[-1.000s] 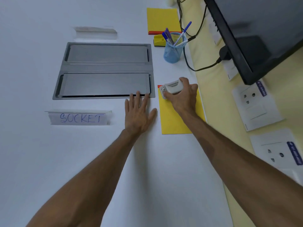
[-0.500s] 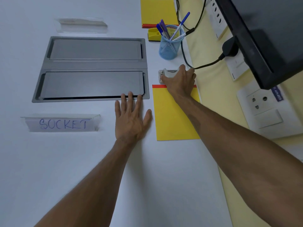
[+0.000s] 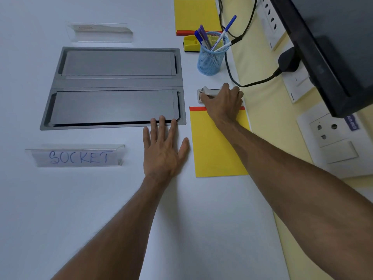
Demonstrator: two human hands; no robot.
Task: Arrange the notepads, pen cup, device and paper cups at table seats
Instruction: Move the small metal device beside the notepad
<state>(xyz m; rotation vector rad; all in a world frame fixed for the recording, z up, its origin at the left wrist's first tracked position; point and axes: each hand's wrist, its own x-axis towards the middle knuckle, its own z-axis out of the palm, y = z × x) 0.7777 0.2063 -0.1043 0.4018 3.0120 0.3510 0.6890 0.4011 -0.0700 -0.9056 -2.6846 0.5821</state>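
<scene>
Head view: right hand (image 3: 223, 104) curled around half-hidden device (image 3: 206, 92), left hand (image 3: 163, 150) flat on table (image 3: 80, 199).

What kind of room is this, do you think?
Probably an office meeting room: a white table with a built-in socket box, a yellow notepad and pen cup laid out, and a dark screen alongside.

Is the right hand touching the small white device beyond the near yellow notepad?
Touching. The head view shows the right hand curled over the white device, gripping it and hiding most of it.
</scene>
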